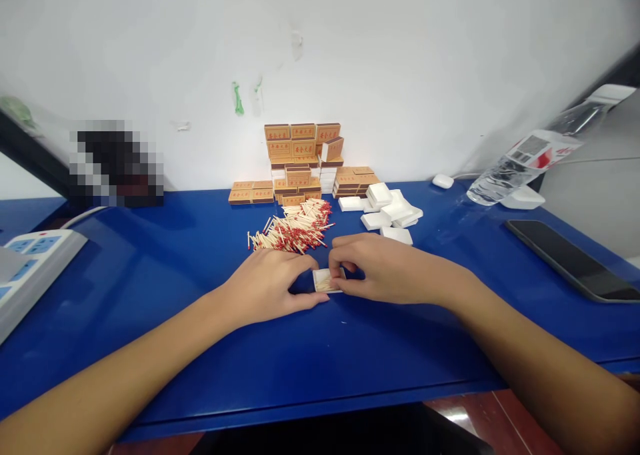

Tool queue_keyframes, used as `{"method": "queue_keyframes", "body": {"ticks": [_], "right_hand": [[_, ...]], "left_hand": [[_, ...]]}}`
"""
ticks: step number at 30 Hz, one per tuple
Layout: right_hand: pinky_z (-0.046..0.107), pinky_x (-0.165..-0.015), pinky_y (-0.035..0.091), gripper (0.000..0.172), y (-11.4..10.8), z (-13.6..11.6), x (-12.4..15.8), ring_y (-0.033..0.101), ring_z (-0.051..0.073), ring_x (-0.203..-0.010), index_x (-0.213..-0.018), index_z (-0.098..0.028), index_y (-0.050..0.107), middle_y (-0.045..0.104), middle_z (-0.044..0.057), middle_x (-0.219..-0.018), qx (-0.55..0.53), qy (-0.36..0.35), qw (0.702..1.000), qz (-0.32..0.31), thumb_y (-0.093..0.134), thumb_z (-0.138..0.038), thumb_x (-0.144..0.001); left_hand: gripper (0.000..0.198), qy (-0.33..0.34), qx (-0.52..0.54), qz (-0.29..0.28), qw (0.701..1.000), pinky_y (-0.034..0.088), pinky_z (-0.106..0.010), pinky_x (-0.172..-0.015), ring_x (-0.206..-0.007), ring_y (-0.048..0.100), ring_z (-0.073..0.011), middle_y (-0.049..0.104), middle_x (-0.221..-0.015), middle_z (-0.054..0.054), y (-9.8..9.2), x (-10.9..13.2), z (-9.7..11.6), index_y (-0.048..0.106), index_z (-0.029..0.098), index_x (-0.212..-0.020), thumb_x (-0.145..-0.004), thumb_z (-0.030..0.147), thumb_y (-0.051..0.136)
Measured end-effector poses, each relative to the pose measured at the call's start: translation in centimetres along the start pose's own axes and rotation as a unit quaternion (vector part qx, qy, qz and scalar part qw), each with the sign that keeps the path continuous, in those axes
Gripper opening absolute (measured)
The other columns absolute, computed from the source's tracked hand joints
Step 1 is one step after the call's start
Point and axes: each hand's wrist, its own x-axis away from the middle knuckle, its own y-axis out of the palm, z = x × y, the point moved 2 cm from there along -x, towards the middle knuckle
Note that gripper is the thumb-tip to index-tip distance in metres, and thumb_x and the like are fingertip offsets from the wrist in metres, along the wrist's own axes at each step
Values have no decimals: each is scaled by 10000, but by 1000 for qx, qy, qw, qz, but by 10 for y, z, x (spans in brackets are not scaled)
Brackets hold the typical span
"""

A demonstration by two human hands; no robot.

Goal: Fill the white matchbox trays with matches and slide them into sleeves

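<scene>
In the head view, a small white tray (322,273) lay on the blue table (300,375) between my two hands, its long axis running left to right. My left hand (273,282) took in its left end, thumb along the near side and forefinger at the far corner, clamped on it, I judged. My right hand (380,268) was nearer the matches (324,286) inside: its fingers (336,262) dipped in over the right end, tips close together, though I could not tell whether they pinched anything. Just beyond lay the match pile (297,227).
</scene>
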Motion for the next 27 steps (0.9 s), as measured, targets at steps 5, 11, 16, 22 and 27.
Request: {"method": "queue_keyframes", "body": {"ticks": [5,11,16,22,27], "right_hand": [[305,-672,353,162,3,-2,-2,523,156,-746,-825,-200,639,625,17,-844,-13,4,1000,-9,643,-305,-949],[299,-672,363,179,3,1,-2,525,152,-727,-841,-203,648,625,13,-835,-36,-2,999,-18,624,-325,-970],[291,-676,376,143,5,2,-1,538,152,-744,-848,-203,651,642,13,-845,-50,3,998,-30,632,-297,-954],[285,-675,379,141,6,-1,-3,534,149,-749,-859,-196,616,641,22,-882,-55,1,998,-28,626,-290,-964],[285,-679,365,178,1,-4,-5,520,143,-742,-848,-197,622,636,16,-873,-63,2,998,-5,580,-283,-998]], "left_hand": [[376,-1,-3,-2,1000,350,-258,-533,-585,591,-139,645,-678,7,0,0,0,719,188,-930,-915,561,672],[368,10,2,3,1000,360,-256,-531,-579,592,-135,654,-688,9,1,0,0,719,194,-945,-919,558,671],[356,8,3,2,1000,345,-250,-531,-571,584,-134,657,-682,9,0,0,1,720,195,-944,-916,548,682],[357,14,7,0,1000,357,-257,-542,-582,588,-135,649,-688,14,1,0,0,697,191,-922,-921,547,675],[369,6,2,-6,1000,354,-260,-542,-579,584,-139,639,-671,13,1,0,1,719,182,-940,-920,548,674]]}}
